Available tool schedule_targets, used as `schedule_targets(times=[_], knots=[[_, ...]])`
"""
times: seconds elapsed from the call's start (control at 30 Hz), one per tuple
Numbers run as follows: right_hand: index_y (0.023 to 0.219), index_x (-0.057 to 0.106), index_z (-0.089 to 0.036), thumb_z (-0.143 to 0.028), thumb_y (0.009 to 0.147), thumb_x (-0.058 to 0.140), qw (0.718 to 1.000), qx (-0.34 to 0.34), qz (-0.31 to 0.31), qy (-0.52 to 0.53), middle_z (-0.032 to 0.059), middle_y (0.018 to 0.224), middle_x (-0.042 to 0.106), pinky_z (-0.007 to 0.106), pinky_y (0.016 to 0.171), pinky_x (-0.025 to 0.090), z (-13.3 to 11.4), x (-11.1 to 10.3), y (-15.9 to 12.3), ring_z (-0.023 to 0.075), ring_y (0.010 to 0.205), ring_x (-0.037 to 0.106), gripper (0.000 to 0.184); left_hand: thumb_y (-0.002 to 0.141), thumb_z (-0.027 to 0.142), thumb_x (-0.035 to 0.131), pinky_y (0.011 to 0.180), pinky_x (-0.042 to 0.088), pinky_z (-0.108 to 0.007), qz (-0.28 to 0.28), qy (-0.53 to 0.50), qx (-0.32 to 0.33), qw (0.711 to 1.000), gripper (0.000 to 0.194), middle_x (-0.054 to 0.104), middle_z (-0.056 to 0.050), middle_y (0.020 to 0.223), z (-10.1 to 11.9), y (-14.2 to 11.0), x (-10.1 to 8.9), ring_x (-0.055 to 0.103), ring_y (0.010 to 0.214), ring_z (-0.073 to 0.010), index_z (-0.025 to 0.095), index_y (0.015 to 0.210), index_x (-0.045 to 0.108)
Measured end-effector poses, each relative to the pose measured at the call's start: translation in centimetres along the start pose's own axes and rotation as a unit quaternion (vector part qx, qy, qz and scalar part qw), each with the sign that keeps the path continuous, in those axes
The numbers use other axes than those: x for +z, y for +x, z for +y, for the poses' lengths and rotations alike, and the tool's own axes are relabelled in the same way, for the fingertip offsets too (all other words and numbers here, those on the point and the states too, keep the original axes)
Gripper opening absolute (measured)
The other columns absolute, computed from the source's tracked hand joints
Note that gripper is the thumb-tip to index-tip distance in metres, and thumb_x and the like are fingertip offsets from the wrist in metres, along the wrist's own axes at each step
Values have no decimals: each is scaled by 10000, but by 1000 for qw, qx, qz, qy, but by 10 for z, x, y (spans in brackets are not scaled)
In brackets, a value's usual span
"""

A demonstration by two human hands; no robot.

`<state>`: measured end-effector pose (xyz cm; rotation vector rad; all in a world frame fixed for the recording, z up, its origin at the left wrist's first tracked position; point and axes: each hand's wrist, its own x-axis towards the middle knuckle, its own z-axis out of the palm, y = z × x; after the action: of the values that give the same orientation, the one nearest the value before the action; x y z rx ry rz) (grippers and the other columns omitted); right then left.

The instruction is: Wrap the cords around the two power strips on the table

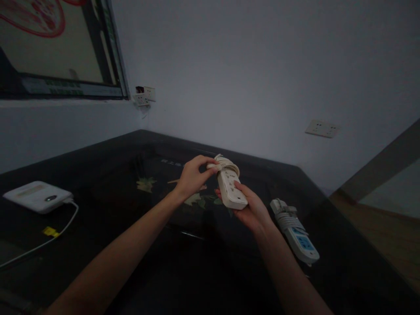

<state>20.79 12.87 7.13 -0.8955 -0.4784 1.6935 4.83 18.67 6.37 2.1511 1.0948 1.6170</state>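
A white power strip [232,186] is held above the dark table, tilted, its socket face turned up. Its cord [229,163] is wound around the far end. My right hand [252,208] grips the near end, with the thumb on the socket face and fingers underneath. At the far end, my left hand [196,173] pinches what looks like the plug [213,166] on the wound cord, thumb and fingers closed. A second power strip [297,234], white with blue sockets and a wrapped grey cord, lies on the table beside my right forearm.
A white box-like device [37,197] with a white cable [70,218] sits on the left of the black glossy table [157,271]. The cable bears a yellow tag [51,231]. Wall sockets [321,128] are behind, and a window [59,48] is at upper left.
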Motion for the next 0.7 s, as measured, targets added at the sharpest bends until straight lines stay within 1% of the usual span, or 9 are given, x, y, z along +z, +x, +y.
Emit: schedule_targets(times=[0.07,0.1,0.13,0.23,0.3,0.37,0.47,0.57,0.7], knots=[[1110,572,-60,-148,873,469,1000,-3,-1,-5,127,779,735,367,686,592,1,-1,1,238,704,714,273,811,244,627,789,486,-309,-2,14,17,1000,135,676,-37,910,1,2,-2,614,855,-151,191,928,670],[1094,579,-59,-147,870,473,1000,-5,-2,-10,128,776,735,372,685,591,1,-2,3,239,699,714,263,819,255,618,796,484,-310,-15,28,27,999,152,673,-40,919,1,2,-4,613,864,-154,191,948,668],[1068,588,-56,-145,866,479,1000,-7,-1,-19,132,771,734,368,673,591,1,-3,4,239,687,713,247,825,266,612,800,482,-312,-38,47,36,998,171,669,-43,929,1,3,-6,612,870,-158,193,970,666],[971,615,-48,-140,848,509,998,-27,0,-60,147,749,730,321,583,581,3,-10,10,230,620,706,187,820,294,618,758,484,-304,-137,123,42,982,227,652,-47,962,-1,3,-12,614,841,-166,210,1027,657],[932,626,-62,-140,822,555,994,-49,-6,-93,137,740,731,287,517,560,4,-13,12,217,573,697,152,800,302,635,713,483,-302,-177,179,42,967,252,642,-46,950,-2,2,-15,612,804,-175,212,1034,649],[902,635,-86,-152,782,614,990,-65,-14,-121,115,720,732,273,486,546,6,-16,14,209,545,689,139,795,305,631,731,477,-326,-178,229,56,955,244,634,-44,918,-1,0,-16,604,807,-190,207,1018,642],[864,634,-112,-181,724,679,984,-84,-22,-152,86,698,728,273,488,543,7,-17,15,206,539,686,163,828,287,581,802,453,-376,-145,275,88,947,166,612,-44,867,3,-3,-16,575,850,-207,199,948,655],[847,620,-134,-212,679,721,975,-117,-19,-187,44,669,715,256,467,526,9,-19,17,196,528,679,211,833,253,568,777,443,-378,-124,286,110,944,145,578,-58,859,7,-3,-16,534,862,-221,191,909,675],[829,601,-144,-274,654,741,961,-139,-16,-237,19,640,699,230,435,495,9,-23,19,182,506,666,259,820,247,594,759,440,-369,-131,309,122,934,123,587,-54,825,7,-3,-17,538,824,-219,206,873,697]])
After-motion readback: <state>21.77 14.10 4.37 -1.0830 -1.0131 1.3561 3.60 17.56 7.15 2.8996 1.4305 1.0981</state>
